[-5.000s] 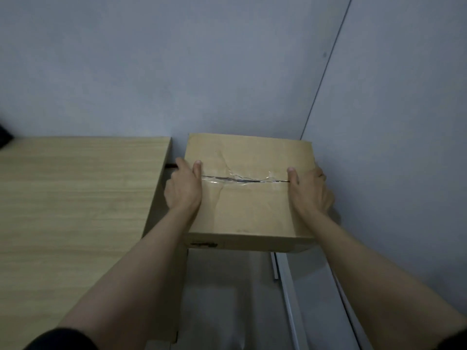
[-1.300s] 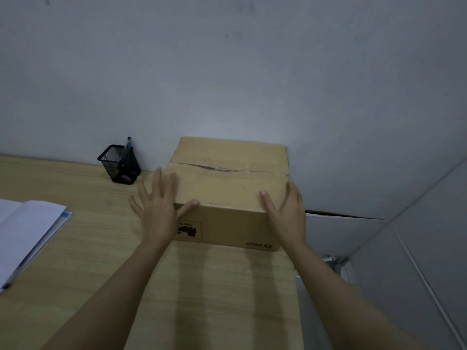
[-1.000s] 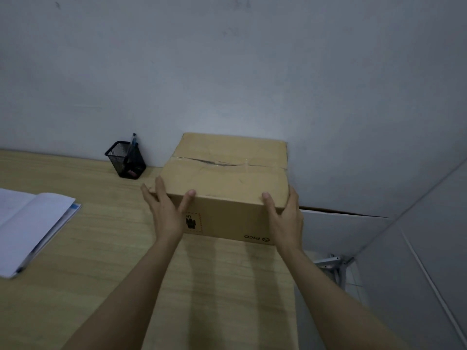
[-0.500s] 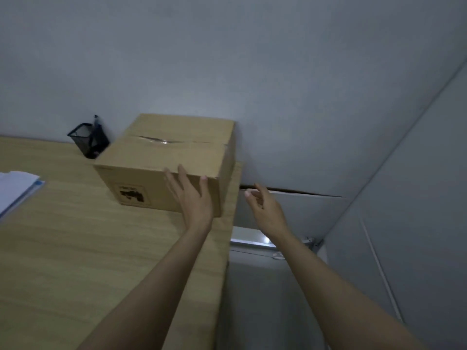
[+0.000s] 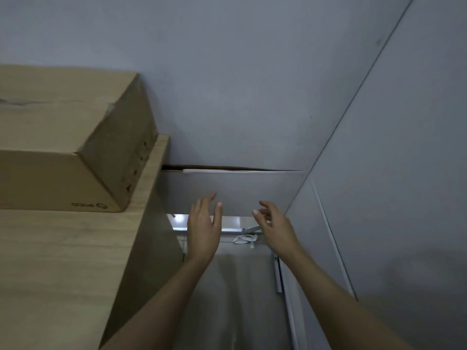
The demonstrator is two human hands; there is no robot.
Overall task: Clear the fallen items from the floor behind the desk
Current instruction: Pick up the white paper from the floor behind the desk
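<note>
The cardboard box (image 5: 63, 147) sits on the desk (image 5: 63, 274), far to the left of both hands, so it is off the floor and done; the 2 hands are now in the gap beside the desk, and both are empty. The left hand (image 5: 204, 228) is flat with its fingers spread wide, holding nothing; just to its right, the right hand (image 5: 274, 226) is open too, with its fingers loosely curled, and the 2 hands do not touch. Past the fingertips leans a big flat grey board (image 5: 235, 193), against the wall; below the hands, near the floor, lies a small white tangle (image 5: 245, 239), too blurry to name. I think the board comes next; it looks wide and thin, so each hand should take 1 side edge, grip firmly, and lift it straight up so it does not scrape the wall or bump the box.
</note>
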